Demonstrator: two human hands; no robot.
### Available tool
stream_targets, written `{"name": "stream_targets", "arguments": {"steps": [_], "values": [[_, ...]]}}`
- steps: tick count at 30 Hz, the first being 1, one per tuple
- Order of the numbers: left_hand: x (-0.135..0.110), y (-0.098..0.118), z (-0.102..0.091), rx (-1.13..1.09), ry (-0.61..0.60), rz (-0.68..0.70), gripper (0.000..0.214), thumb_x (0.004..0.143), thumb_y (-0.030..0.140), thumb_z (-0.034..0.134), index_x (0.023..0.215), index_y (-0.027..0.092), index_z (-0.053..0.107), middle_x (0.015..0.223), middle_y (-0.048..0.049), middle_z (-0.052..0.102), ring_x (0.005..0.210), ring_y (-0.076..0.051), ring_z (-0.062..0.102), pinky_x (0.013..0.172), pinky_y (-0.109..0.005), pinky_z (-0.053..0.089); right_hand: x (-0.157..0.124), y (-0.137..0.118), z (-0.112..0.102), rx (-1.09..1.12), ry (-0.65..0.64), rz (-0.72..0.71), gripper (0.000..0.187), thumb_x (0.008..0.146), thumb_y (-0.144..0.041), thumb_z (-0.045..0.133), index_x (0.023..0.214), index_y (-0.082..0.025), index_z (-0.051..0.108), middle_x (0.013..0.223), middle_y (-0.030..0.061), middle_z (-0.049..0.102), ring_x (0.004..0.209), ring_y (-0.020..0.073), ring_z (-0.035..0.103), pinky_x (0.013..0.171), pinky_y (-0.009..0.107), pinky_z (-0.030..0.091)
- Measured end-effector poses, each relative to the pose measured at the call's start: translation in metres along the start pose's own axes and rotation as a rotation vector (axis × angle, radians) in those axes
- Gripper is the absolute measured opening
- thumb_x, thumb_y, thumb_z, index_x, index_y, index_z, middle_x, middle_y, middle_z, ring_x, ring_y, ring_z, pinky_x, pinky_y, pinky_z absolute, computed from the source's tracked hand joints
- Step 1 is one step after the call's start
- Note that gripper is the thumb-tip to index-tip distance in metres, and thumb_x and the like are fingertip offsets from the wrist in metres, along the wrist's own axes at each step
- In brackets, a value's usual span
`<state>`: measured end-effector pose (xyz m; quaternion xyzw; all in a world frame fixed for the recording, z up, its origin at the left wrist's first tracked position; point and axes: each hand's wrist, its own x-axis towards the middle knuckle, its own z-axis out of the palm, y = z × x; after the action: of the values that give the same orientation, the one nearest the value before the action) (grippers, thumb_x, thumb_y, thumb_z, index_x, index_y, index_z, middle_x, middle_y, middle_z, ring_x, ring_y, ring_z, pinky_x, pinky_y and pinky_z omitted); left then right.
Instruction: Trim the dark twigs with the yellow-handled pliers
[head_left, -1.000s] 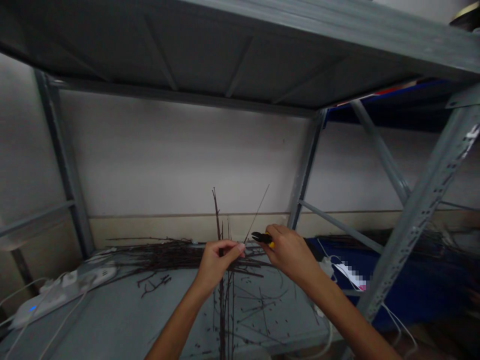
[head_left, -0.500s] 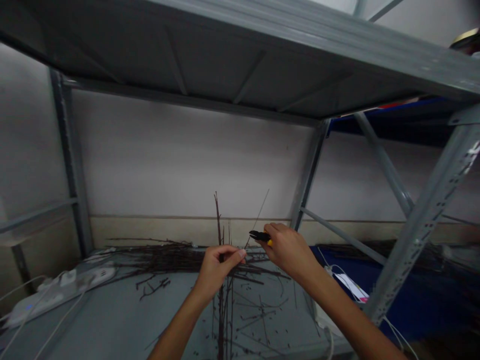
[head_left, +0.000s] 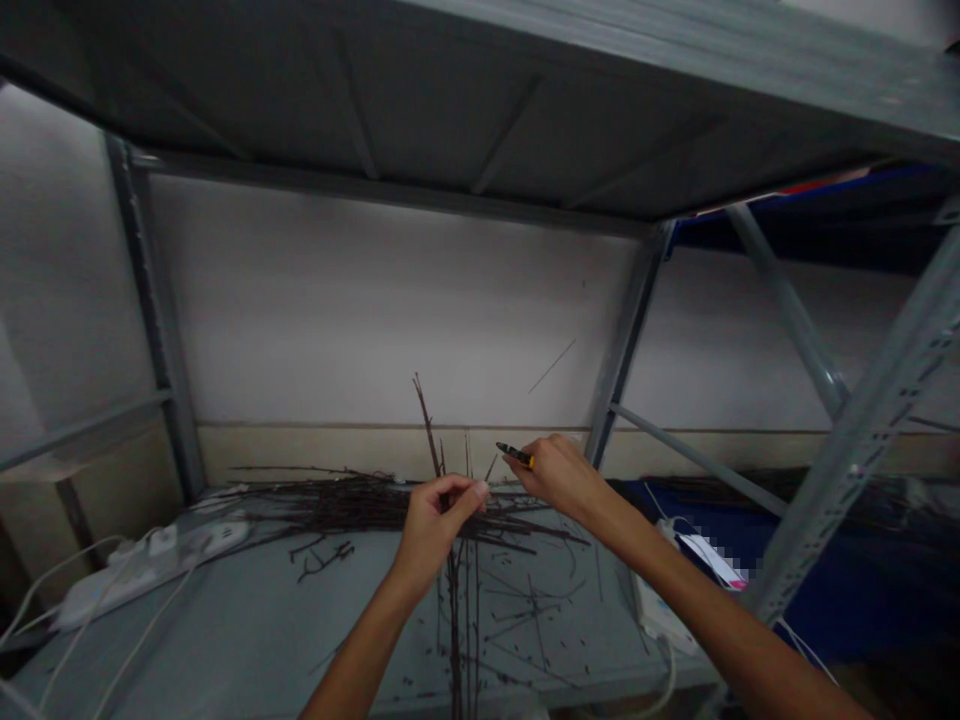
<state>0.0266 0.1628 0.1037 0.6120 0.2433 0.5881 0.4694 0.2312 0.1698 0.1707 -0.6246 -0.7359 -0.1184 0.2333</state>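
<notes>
My left hand (head_left: 435,525) is closed, its thumb and finger pinching a thin brown twig whose short stub pokes up to the right. Longer twigs (head_left: 455,640) stand roughly upright through or behind that hand, running down past the shelf's front. In my right hand (head_left: 559,470) are cutting pliers (head_left: 516,455) with black jaws and a yellow handle, wrapped by the fingers. The jaws look closed and sit just above the stub, apart from it. A loose thin piece of twig (head_left: 552,366) is in the air, up and right of the pliers.
A pile of dark twigs (head_left: 337,505) lies along the back of the grey shelf (head_left: 247,620), with small clippings at the front. White power strips (head_left: 150,575) and cables lie at left and right. Metal posts (head_left: 622,350) and an upper shelf (head_left: 420,110) frame the space.
The long thin twig above my left hand has been cut to a short stub, and its top has flown up and right. The pliers' jaws have closed. The view has shifted slightly.
</notes>
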Motion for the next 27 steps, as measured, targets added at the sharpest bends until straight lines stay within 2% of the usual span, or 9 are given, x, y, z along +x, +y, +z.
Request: {"name": "stream_targets", "arguments": {"steps": [3, 6, 9, 12, 16, 21, 24, 27], "values": [[-0.003, 0.007, -0.008, -0.271, 0.09, -0.024, 0.027, 0.087, 0.04, 0.073, 0.076, 0.015, 0.07, 0.068, 0.0003, 0.058, 0.06, -0.011, 0.045, 0.056, -0.023, 0.037, -0.004, -0.002, 0.027, 0.13, -0.009, 0.075, 0.048, 0.096, -0.048, 0.05, 0.062, -0.019, 0.066, 0.06, 0.0106, 0.068, 0.059, 0.0212, 0.065, 0.058, 0.03, 0.037], [-0.008, 0.021, -0.015, -0.53, 0.106, 0.004, 0.026, 0.088, 0.037, 0.072, 0.076, 0.015, 0.065, 0.073, -0.0005, 0.053, 0.069, -0.013, 0.048, 0.067, -0.026, 0.045, -0.01, -0.006, 0.059, 0.248, -0.012, 0.142, 0.042, 0.091, -0.055, 0.057, 0.075, -0.018, 0.067, 0.072, 0.01, 0.072, 0.068, 0.0224, 0.067, 0.062, 0.029, 0.041], [-0.012, 0.037, -0.019, -0.614, 0.065, 0.014, 0.025, 0.091, 0.034, 0.069, 0.076, 0.016, 0.062, 0.076, -0.0013, 0.051, 0.075, -0.015, 0.05, 0.075, -0.031, 0.049, -0.013, -0.008, 0.087, 0.349, -0.011, 0.21, 0.041, 0.08, -0.055, 0.07, 0.091, -0.016, 0.067, 0.088, 0.0125, 0.073, 0.081, 0.0245, 0.068, 0.067, 0.029, 0.044], [-0.014, 0.046, -0.022, -0.652, 0.029, 0.011, 0.023, 0.092, 0.032, 0.067, 0.078, 0.016, 0.06, 0.078, -0.0006, 0.048, 0.072, -0.014, 0.048, 0.065, -0.028, 0.048, -0.012, -0.007, 0.103, 0.465, -0.052, 0.276, 0.034, 0.076, -0.047, 0.075, 0.088, -0.017, 0.065, 0.077, 0.007, 0.071, 0.066, 0.0202, 0.067, 0.059, 0.026, 0.044], [-0.014, 0.049, -0.025, -0.695, 0.007, -0.021, 0.02, 0.094, 0.029, 0.065, 0.08, 0.017, 0.058, 0.077, 0.0013, 0.043, 0.06, -0.009, 0.039, 0.047, -0.021, 0.035, -0.011, -0.006, 0.111, 0.617, -0.114, 0.33, 0.034, 0.078, -0.05, 0.073, 0.084, -0.018, 0.062, 0.057, -0.0001, 0.064, 0.045, 0.016, 0.059, 0.048, 0.024, 0.039], [-0.014, 0.051, -0.021, -0.737, -0.021, -0.037, 0.018, 0.095, 0.026, 0.062, 0.081, 0.016, 0.057, 0.077, 0.0016, 0.042, 0.057, -0.007, 0.035, 0.047, -0.018, 0.03, -0.015, -0.015, 0.115, 0.802, -0.221, 0.335, 0.042, 0.079, -0.06, 0.069, 0.077, -0.019, 0.06, 0.042, -0.0057, 0.051, 0.036, 0.0146, 0.051, 0.041, 0.023, 0.037], [-0.012, 0.051, -0.018, -0.72, -0.023, -0.051, 0.02, 0.094, 0.028, 0.064, 0.079, 0.016, 0.057, 0.078, 0.0018, 0.042, 0.058, -0.007, 0.034, 0.047, -0.018, 0.03, -0.017, -0.024, 0.112, 0.946, -0.281, 0.294, 0.048, 0.084, -0.066, 0.057, 0.076, -0.019, 0.062, 0.047, -0.0032, 0.056, 0.038, 0.0146, 0.053, 0.041, 0.024, 0.041], [-0.004, 0.045, -0.017, -0.606, 0.066, -0.071, 0.024, 0.092, 0.037, 0.067, 0.084, 0.015, 0.063, 0.078, 0.002, 0.042, 0.058, -0.007, 0.034, 0.045, -0.017, 0.027, -0.018, -0.033, 0.106, 1.057, -0.238, 0.249, 0.049, 0.083, -0.068, 0.056, 0.081, -0.019, 0.062, 0.063, -0.0006, 0.063, 0.043, 0.0134, 0.054, 0.043, 0.025, 0.045]]}}
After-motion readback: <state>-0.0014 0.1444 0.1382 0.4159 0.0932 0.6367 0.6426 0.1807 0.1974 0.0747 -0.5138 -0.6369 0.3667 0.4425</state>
